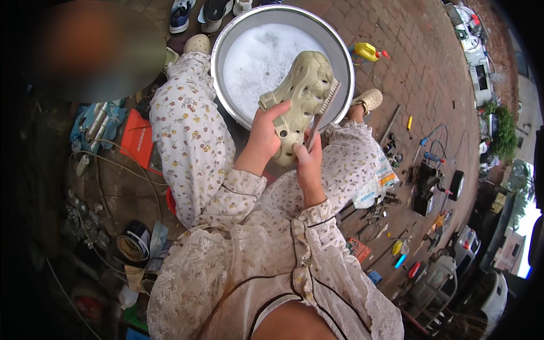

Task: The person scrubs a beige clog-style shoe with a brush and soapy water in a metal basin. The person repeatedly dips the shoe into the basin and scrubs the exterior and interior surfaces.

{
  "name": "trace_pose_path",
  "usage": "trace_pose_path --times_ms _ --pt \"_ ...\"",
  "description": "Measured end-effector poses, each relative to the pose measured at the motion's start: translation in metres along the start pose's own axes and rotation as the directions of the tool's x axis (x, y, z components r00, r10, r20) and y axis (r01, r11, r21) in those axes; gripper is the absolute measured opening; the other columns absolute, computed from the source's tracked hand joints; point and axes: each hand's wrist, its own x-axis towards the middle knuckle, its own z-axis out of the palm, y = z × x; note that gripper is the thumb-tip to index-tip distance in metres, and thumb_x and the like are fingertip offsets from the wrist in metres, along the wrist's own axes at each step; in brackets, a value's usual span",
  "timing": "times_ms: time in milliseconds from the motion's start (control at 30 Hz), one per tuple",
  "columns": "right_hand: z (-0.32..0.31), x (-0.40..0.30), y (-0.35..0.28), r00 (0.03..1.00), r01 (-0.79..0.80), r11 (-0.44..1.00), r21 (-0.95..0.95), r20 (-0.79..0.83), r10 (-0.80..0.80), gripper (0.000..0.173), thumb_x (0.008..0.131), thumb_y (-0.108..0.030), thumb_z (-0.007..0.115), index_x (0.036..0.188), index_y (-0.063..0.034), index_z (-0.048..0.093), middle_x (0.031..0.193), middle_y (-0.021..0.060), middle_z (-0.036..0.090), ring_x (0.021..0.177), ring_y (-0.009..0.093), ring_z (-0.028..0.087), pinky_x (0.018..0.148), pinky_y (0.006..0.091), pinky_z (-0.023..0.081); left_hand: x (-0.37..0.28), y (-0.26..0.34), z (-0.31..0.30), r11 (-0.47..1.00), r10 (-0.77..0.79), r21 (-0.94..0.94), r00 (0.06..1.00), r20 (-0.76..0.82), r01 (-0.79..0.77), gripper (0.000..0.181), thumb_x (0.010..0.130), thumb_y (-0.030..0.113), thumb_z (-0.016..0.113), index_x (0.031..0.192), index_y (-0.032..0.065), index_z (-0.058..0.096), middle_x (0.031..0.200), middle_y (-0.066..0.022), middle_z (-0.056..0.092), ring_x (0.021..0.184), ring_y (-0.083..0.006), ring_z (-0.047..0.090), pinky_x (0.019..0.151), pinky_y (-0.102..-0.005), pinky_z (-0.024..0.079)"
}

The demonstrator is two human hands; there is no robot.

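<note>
Over the metal basin (345,95) full of white suds (257,59), I see a khaki foam clog (299,91) with holes and a heel strap. Its length runs slanting from upper right to lower left. My left hand (265,138) grips the clog's side near the strap, thumb across it. A pale pinkish brush (325,108) is in my right hand (309,163), bristles turned to the clog's right edge. Whether the bristles press on it I cannot tell. My right thumb lies against the clog's lower end.
Beige clogs (369,101) are on my feet, either side of the basin. Several shoes (180,17) stand beyond it. A yellow bottle with red cap (366,52) lies on the brick paving (416,80). An orange-red box (137,138) and cables are at left; tools and parts (425,182) at right.
</note>
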Motion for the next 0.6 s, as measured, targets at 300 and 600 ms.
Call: trace_pose_path --times_ms 300,600 --pt "0.009 -0.011 0.007 0.998 0.054 0.997 0.049 -0.039 -0.052 0.039 0.073 -0.004 0.06 0.108 0.0017 0.046 0.099 0.0084 0.053 0.085 0.013 0.053 0.073 0.0252 0.044 0.004 -0.002 -0.005 0.998 0.006 -0.055 1.0 -0.026 -0.007 0.041 0.084 0.009 0.057 0.122 -0.0041 0.048 0.114 -0.0141 0.059 0.102 -0.025 0.059 0.089 -0.0382 0.049" --pt "0.022 0.006 0.006 0.975 0.183 0.957 -0.223 -0.08 -0.205 0.035 0.071 -0.013 0.067 0.097 0.0007 0.049 0.085 0.0065 0.056 0.076 0.012 0.054 0.069 0.0271 0.045 0.002 0.005 0.003 0.989 0.151 0.003 0.988 -0.044 -0.151 0.04 0.085 0.008 0.056 0.123 -0.0037 0.047 0.115 -0.0139 0.058 0.102 -0.0251 0.059 0.088 -0.0387 0.048"
